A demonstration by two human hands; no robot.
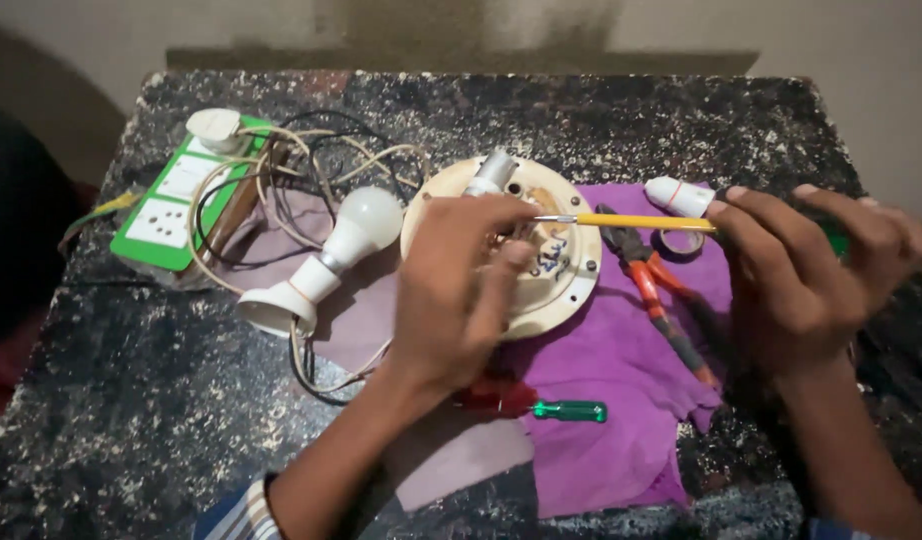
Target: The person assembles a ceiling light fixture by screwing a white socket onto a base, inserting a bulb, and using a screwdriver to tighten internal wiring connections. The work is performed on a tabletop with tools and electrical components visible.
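My left hand (459, 290) rests on a round cream-coloured fitting plate (571, 275), fingers pressed on its middle. My right hand (801, 265) grips a screwdriver with a yellow shaft (636, 221); its metal tip points left into the plate's centre, just above my left fingers. A grey cylindrical part (491, 172) sticks up at the plate's far edge. The plate lies on a purple cloth (611, 400).
A white bulb in a holder (326, 258) lies left of the plate, wired to a green switchboard (171, 205) with a white plug (214, 127). Orange-handled pliers (661, 290), a tape roll (678, 242), a white holder (678, 196) and a green-and-red screwdriver (541, 407) lie on the speckled stone table (151, 400).
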